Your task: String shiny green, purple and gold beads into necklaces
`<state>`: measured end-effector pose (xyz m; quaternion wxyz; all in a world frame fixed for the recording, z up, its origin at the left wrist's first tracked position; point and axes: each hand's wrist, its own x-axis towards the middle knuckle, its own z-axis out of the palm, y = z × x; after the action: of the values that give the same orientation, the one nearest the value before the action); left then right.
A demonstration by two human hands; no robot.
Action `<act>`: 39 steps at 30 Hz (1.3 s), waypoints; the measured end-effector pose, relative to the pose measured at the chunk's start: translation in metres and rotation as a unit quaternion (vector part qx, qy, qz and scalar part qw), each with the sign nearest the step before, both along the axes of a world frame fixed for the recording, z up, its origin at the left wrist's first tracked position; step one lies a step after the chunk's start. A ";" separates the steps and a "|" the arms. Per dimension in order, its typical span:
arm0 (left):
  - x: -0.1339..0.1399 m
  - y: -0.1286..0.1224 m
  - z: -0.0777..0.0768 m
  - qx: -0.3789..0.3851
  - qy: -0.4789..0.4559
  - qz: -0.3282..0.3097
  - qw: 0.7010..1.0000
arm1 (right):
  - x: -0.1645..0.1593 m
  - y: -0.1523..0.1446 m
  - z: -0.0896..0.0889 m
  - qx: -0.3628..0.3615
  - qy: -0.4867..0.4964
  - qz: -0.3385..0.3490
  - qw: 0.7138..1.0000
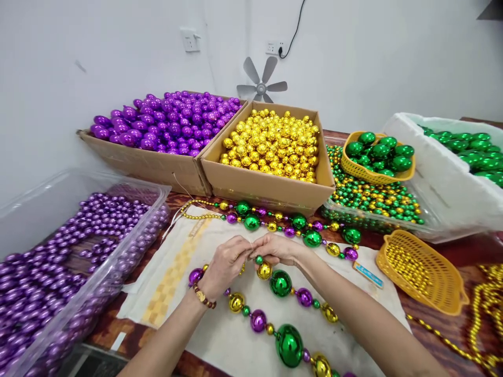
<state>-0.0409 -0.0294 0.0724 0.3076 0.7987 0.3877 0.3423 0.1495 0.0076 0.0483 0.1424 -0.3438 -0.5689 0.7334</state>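
My left hand (228,264) and my right hand (277,248) meet above a pale cloth (216,330), fingertips pinched together. Between them is the end of a bead necklace (281,283) of shiny green, gold and purple balls; the thread itself is mostly hidden by the fingers. A small green bead and a gold bead hang just below my right fingers. From there the necklace runs in a loop across the cloth under my forearms. Behind my hands lies another bead necklace (251,222) in the same colours, with small gold beads at its left end.
At the back stand cardboard boxes of purple balls (173,123) and gold balls (271,144). A clear bin (157,201) of purple beads is at left. On the right are a yellow basket (444,283), a basket of green balls (379,152) and a white foam box (440,173).
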 end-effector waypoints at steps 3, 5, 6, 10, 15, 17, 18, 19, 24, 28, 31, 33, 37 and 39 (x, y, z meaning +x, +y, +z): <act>0.000 0.002 -0.001 -0.101 -0.033 0.035 0.994 | -0.002 -0.004 -0.002 0.039 -0.027 -0.040 0.998; -0.003 0.005 0.000 -0.178 -0.051 0.063 0.981 | -0.002 -0.006 0.000 0.087 -0.047 -0.077 0.992; -0.005 0.007 0.001 -0.210 -0.056 0.070 0.974 | -0.003 -0.008 0.002 0.118 -0.057 -0.099 0.986; -0.014 0.015 0.001 -0.327 -0.081 0.042 0.941 | -0.008 -0.026 0.019 0.243 -0.098 -0.177 0.949; -0.020 0.023 0.004 -0.405 -0.142 0.017 0.903 | -0.020 -0.058 0.029 0.348 -0.140 -0.148 0.915; -0.022 0.025 0.008 -0.417 -0.153 0.013 0.896 | -0.016 -0.060 0.027 0.347 -0.131 -0.130 0.920; -0.023 0.025 0.011 -0.418 -0.153 0.010 0.896 | -0.013 -0.057 0.025 0.328 -0.115 -0.130 0.928; -0.024 0.026 0.015 -0.415 -0.148 0.004 0.898 | -0.008 -0.052 0.024 0.306 -0.097 -0.136 0.937; -0.021 0.023 0.036 -0.339 -0.055 -0.078 0.936 | 0.001 -0.019 0.012 0.161 -0.019 -0.173 0.971; -0.012 0.018 0.041 -0.126 0.074 -0.095 0.985 | -0.006 -0.008 0.005 0.052 0.041 -0.080 0.995; -0.012 0.017 0.030 0.010 0.118 -0.104 0.988 | -0.009 -0.006 0.001 -0.010 0.077 -0.036 0.996; -0.013 0.017 0.020 0.047 0.114 -0.106 0.987 | -0.009 -0.006 -0.003 -0.045 0.090 -0.015 0.995; -0.013 0.016 0.009 0.054 0.055 -0.079 0.994 | -0.012 -0.008 -0.012 -0.085 0.107 -0.020 0.990; -0.011 0.015 0.010 0.022 0.025 -0.058 0.998 | -0.013 -0.010 -0.016 -0.086 0.115 -0.053 0.988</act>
<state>-0.0522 -0.0146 0.0821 0.2993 0.8348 0.3406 0.3123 0.1361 -0.0022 0.0326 0.2156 -0.2985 -0.4646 0.8054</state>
